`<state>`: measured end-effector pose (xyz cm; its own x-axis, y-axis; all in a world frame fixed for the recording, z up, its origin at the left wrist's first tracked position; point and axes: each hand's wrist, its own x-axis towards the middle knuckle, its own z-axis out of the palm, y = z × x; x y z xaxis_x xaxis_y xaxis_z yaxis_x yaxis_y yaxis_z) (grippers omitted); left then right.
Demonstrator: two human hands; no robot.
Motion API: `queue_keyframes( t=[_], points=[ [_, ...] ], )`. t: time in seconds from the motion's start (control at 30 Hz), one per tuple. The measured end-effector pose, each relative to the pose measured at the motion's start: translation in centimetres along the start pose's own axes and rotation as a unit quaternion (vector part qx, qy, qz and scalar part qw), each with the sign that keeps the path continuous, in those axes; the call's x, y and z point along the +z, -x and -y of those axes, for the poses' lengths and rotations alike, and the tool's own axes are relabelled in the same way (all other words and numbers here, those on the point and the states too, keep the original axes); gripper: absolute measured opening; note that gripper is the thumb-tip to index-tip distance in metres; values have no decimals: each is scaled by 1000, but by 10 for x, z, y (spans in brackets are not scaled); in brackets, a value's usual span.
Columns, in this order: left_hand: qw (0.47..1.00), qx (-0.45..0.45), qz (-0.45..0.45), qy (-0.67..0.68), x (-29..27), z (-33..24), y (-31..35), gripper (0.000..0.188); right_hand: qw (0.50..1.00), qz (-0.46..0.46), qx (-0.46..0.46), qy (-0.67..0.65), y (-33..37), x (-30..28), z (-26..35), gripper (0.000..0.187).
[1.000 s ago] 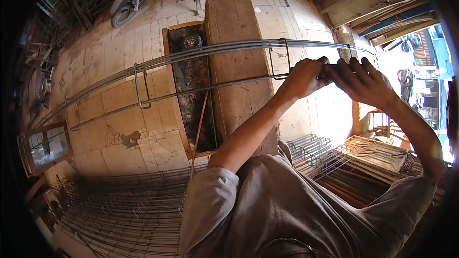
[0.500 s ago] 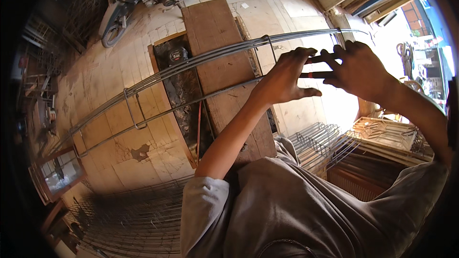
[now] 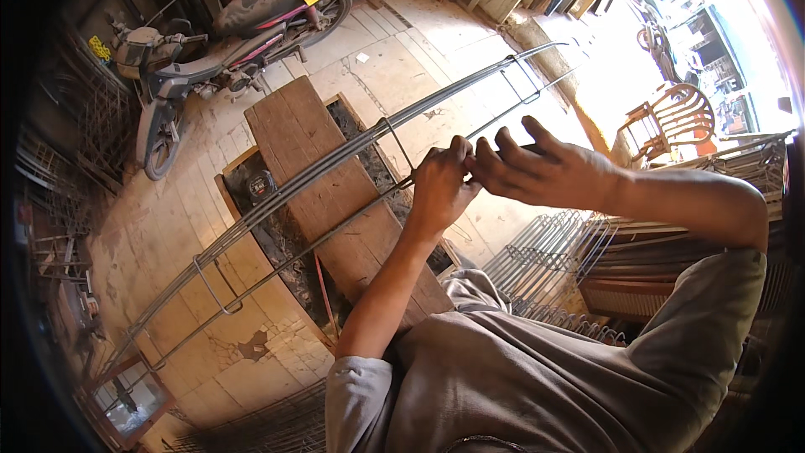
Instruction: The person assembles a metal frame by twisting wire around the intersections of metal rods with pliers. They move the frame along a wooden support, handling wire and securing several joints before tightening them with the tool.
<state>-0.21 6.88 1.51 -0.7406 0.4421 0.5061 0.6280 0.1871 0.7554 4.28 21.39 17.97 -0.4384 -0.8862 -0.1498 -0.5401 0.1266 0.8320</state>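
Both hands meet at the rebar cage (image 3: pixel 335 169): the left hand (image 3: pixel 440 189) is pinched tight on its lower bar beside a wire stirrup (image 3: pixel 394 144), and the right hand (image 3: pixel 545 172) presses in against it, fingers spread over the same bar. The cage hangs over the long plank (image 3: pixel 335 193) spanning the floor pit (image 3: pixel 277 239). Beyond the plank's far end, a motorbike (image 3: pixel 218 59) stands.

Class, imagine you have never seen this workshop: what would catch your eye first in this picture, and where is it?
First, the two hands meeting mid-frame: the left hand and right hand pinch a long cage of steel bars that sweeps from lower left to upper right. Beneath it a wooden plank spans a floor pit, and a motorbike is parked at upper left.
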Motion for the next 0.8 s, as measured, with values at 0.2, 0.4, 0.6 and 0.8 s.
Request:
queue_keyframes(
  t=[0.2, 0.4, 0.6, 0.8],
  points=[
    [979, -82, 23, 183, -12, 4, 0, 40, 997, -48, -38, -40, -5, 14, -14, 42],
    [941, -24, -193, 279, -59, 31, -2, 24, 863, 272, 184, -383, -19, 11, -28, 41],
    [976, -202, 19, -77, -74, 41, 37, 32, 617, 331, 269, -662, 0, 52, -38, 37],
    [957, -155, 124, -211, -32, 47, 51, 36, 617, 259, 238, -704, 23, 75, -18, 34]
  ],
)
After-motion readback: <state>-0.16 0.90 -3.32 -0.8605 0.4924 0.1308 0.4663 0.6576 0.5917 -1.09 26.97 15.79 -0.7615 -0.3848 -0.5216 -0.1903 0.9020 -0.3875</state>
